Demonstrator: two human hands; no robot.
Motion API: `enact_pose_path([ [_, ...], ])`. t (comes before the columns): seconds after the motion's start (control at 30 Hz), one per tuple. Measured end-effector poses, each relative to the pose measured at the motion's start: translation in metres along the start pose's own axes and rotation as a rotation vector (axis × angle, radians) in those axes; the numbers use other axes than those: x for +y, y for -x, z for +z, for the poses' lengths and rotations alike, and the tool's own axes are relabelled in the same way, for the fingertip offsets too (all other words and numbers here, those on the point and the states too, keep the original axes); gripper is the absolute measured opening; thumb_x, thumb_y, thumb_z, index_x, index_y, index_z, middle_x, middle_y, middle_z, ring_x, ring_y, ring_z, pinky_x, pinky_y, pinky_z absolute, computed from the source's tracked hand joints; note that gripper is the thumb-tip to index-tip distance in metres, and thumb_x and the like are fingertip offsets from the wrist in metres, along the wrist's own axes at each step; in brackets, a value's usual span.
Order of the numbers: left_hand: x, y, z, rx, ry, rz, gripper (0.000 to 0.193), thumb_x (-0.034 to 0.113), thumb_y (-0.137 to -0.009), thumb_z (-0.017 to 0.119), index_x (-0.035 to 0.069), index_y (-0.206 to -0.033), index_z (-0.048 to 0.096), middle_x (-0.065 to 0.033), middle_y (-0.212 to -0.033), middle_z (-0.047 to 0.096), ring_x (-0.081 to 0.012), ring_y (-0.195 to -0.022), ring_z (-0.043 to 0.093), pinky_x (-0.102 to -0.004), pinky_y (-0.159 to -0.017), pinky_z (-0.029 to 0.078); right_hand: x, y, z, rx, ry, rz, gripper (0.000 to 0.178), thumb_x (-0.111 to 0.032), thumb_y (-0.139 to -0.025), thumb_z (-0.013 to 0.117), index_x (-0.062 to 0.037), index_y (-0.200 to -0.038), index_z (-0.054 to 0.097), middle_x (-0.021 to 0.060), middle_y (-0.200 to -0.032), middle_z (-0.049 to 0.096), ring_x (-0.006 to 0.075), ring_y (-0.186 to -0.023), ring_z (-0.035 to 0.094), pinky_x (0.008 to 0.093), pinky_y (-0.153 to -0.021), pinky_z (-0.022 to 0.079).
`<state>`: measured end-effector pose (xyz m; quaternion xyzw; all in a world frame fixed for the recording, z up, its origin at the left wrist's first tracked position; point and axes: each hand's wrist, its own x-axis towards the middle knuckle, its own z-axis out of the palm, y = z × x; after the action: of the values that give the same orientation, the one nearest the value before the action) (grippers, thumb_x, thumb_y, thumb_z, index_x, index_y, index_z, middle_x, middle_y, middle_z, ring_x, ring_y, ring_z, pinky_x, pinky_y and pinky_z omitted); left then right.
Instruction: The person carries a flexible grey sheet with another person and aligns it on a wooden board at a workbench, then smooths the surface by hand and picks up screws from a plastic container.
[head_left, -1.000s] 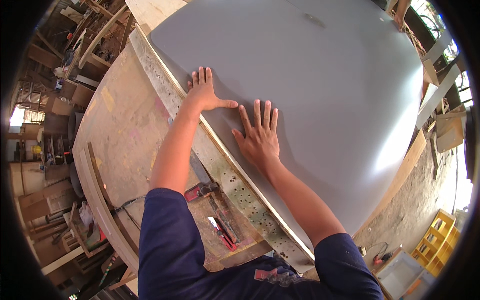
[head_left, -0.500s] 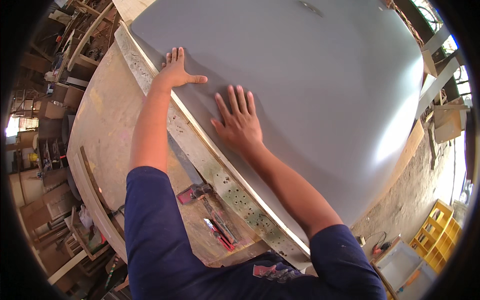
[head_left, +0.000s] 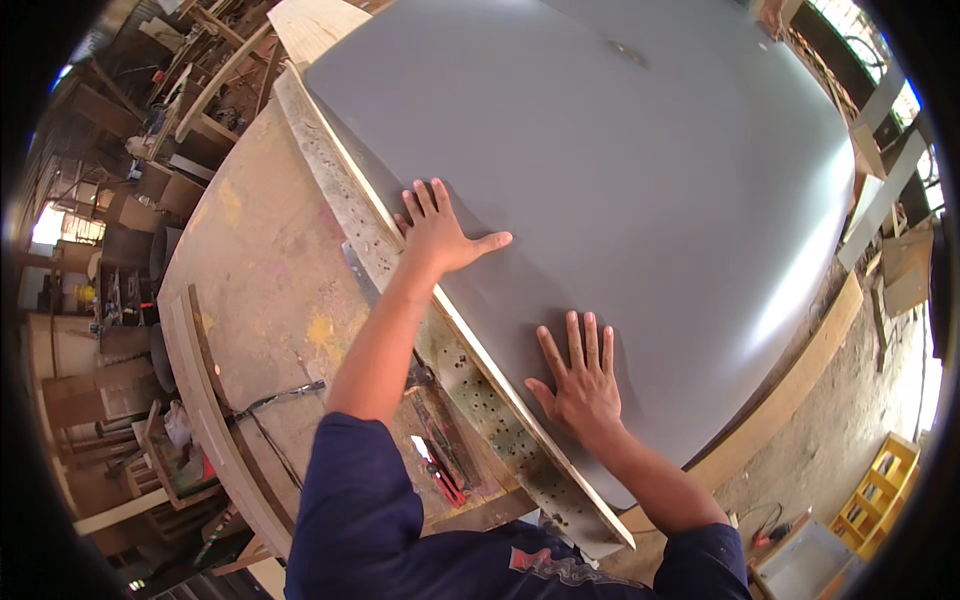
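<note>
You're resting your left hand (head_left: 436, 243) and right hand (head_left: 586, 398), fingers (head_left: 575, 342) spread apart, on the grey sheet (head_left: 690, 200) beneath; press evenly.

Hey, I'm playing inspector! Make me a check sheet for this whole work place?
Surface: worn tan workbench, with yellowish stains.
Job's things: big smooth grey sheet, beside a board full of small holes.
Clutter: red cutter-like tool lying on the bench, near the person.
Hands: left hand and right hand both open, palm-down on the sheet.
Cables: black cable across the bench's left part.
Surroundings: wooden pieces at upper left; yellow shelf unit at lower right.
</note>
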<state>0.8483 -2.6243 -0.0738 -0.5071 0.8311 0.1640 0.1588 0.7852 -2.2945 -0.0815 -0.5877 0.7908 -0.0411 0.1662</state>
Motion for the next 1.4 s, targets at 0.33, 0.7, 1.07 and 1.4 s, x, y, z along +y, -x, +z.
enact_pose_path([
  [0.33,-0.008,0.004,-0.009,-0.035,-0.006,-0.003,0.168,0.097,-0.058,0.074,-0.006,-0.167,-0.003,-0.0339,-0.174,-0.003,-0.0516,-0.162,-0.004,-0.0666,-0.128,0.010,-0.010,-0.014,0.006,0.049,-0.015,-0.053,0.078,-0.061,-0.106,0.045,-0.0216,-0.171,0.024,0.0242,-0.177,0.005,0.0486,-0.163,-0.001,0.0660,-0.130,0.000],
  [0.7,-0.003,0.000,-0.017,-0.052,-0.022,-0.010,0.168,0.095,-0.058,0.076,-0.004,-0.168,-0.004,-0.0313,-0.175,-0.004,-0.0490,-0.162,-0.006,-0.0644,-0.129,0.010,-0.017,-0.021,0.002,0.092,-0.019,-0.050,0.074,-0.061,-0.108,0.039,-0.0211,-0.169,0.029,0.0243,-0.176,0.013,0.0502,-0.162,0.001,0.0671,-0.129,0.002],
  [1.07,0.072,0.095,0.042,-0.022,0.000,0.083,0.155,0.091,-0.073,0.069,-0.013,-0.164,-0.002,-0.0384,-0.172,-0.002,-0.0515,-0.161,-0.006,-0.0642,-0.129,0.006,-0.003,-0.009,0.015,0.249,-0.056,-0.080,0.077,-0.064,-0.108,0.032,-0.0181,-0.170,0.027,0.0205,-0.176,0.019,0.0437,-0.163,0.009,0.0608,-0.132,0.005],
  [1.4,0.081,0.105,0.088,0.290,0.094,0.011,0.130,0.090,-0.088,0.047,-0.004,-0.168,0.005,-0.0304,-0.175,0.003,-0.0436,-0.164,-0.002,-0.0650,-0.129,0.001,0.035,0.049,0.016,0.241,-0.067,-0.161,0.083,-0.067,-0.104,0.041,-0.0120,-0.166,0.036,0.0205,-0.174,0.024,0.0378,-0.164,0.013,0.0497,-0.134,0.008],
])
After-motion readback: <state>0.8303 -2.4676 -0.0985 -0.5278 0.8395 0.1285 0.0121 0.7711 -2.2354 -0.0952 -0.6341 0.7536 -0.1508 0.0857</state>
